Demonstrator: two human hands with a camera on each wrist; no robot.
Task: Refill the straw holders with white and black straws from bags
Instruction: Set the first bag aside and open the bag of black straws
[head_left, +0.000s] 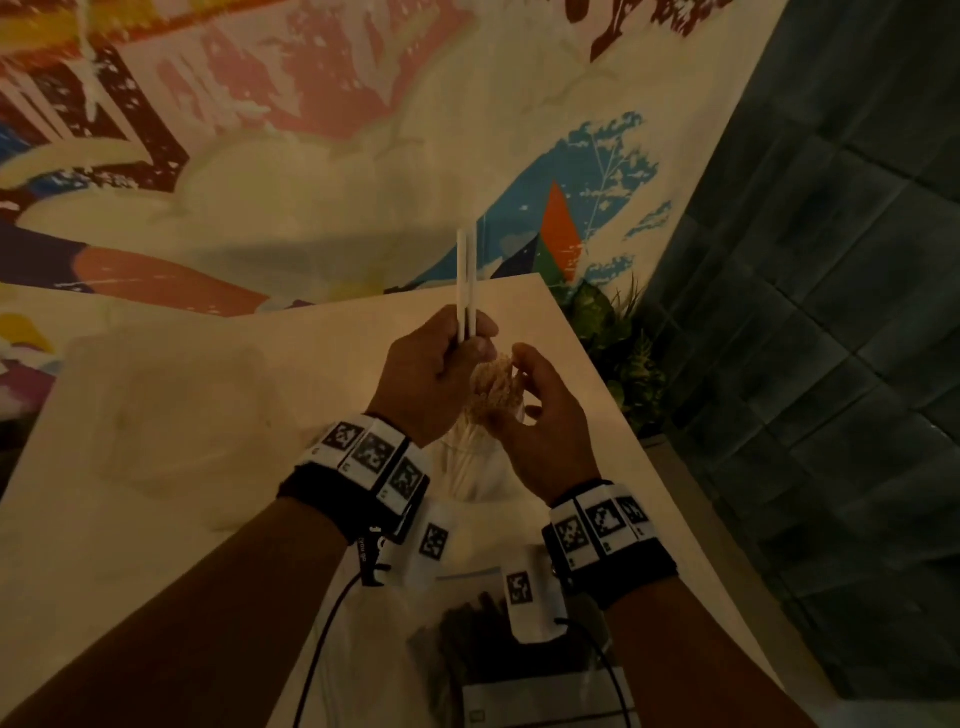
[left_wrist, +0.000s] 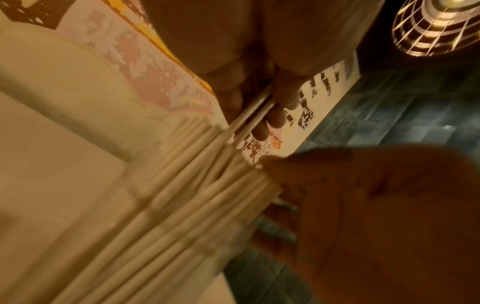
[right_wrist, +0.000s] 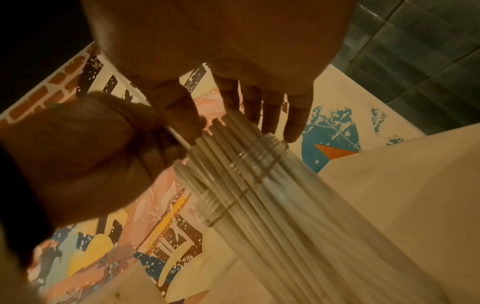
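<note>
Fingers, left: curled fingers (left_wrist: 275, 117) and thumb of the left hand (head_left: 431, 374) pinch two white straws (head_left: 466, 283) that stand upright at centre frame in the head view.
Fingers, right: the right hand (head_left: 540, 421) has its fingers (right_wrist: 296, 121) straight and close together against the far side of the straw bundle (right_wrist: 249, 164), thumb on the near side; how firmly it holds, I cannot tell.
Container, clear bag: a thin, see-through plastic bag (head_left: 470, 467) below the hands holds the bundle of white straws, their tips poking out of its bunched mouth between the two hands.
Container, second bag: a clear bag (head_left: 467, 639) at the lower centre of the head view lies flat on the table with dark straws inside.
Straws: slim, smooth, round tubes, matte white, packed side by side.
Bands: thin elastic loops (right_wrist: 257, 152) circle the bundle in two places in the right wrist view.
Table: a pale, smooth tabletop (head_left: 156, 441) with a square corner near the upper centre.
Wall: a colourful painted mural (head_left: 260, 104) fills the upper left; dark square tiles (head_left: 831, 260) fill the right.
</note>
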